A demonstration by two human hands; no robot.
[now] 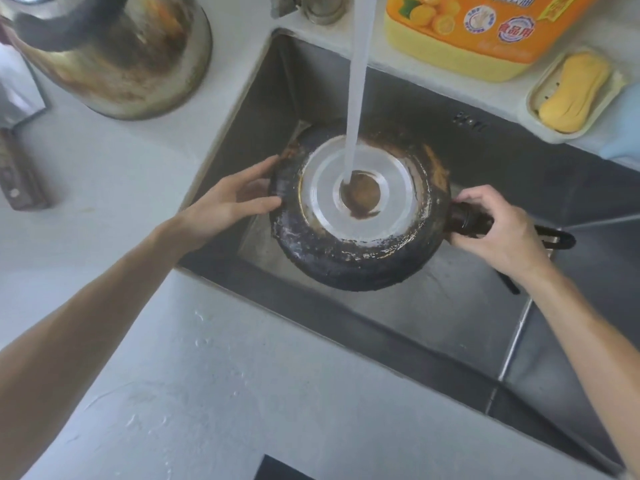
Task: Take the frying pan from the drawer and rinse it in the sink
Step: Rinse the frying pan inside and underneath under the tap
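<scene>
At the far left a knife handle lies on the pale desk, and behind it stands a stained metal pot. Next comes the left hand, its grip spread, fingers flat against the left outer wall of the frying pan to steady it. The pan sits upside down inside the sink, its scorched underside facing up, and the water stream falls onto the centre of its pale base disc. To the right, the right hand has its grip wrapped tight around the pan handle where it meets the body. Beyond, on the sink's back ledge, stand an orange detergent bottle and a soap bar in its dish. The rinse appears well under way on the base only. To do it well, the person would likely tilt and turn the pan slowly by the handle so water sweeps the crusted rim all round, with the left palm guiding the edge, then flip it to wash the inside; a wet wall could slip under open fingers.
</scene>
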